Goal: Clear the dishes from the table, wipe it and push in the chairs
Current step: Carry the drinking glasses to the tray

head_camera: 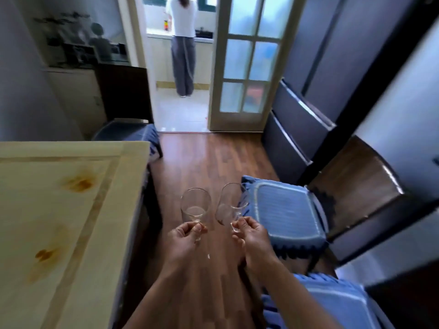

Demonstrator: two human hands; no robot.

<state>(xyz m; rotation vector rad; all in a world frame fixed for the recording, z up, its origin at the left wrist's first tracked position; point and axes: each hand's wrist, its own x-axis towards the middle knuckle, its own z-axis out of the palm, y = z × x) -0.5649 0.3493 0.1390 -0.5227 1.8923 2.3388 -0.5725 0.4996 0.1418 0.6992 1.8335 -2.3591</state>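
While pinching the left glass (196, 205) by its stem in the left fingers (193, 227) and the tilted right glass (231, 203) by its stem in the right fingers (240, 224), out over the wood floor (209, 160) between the desk (59, 210) and the pulled-out chair (285, 210), risks a clink of bowl on bowl, hung so near each other. Risks too a slip through so slight a grip and a smash on the boards, or a knock against the chair or the glazed door (247, 74) ahead.

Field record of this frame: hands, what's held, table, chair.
left hand: pinches stem of clear stemmed wine glass, upright
right hand: pinches stem of second clear stemmed glass, tilted
pale wooden table: orange-brown stains, unwiped
dark wooden chair with blue cushion: right of hands, apart from table
doorway: another person at kitchen counter
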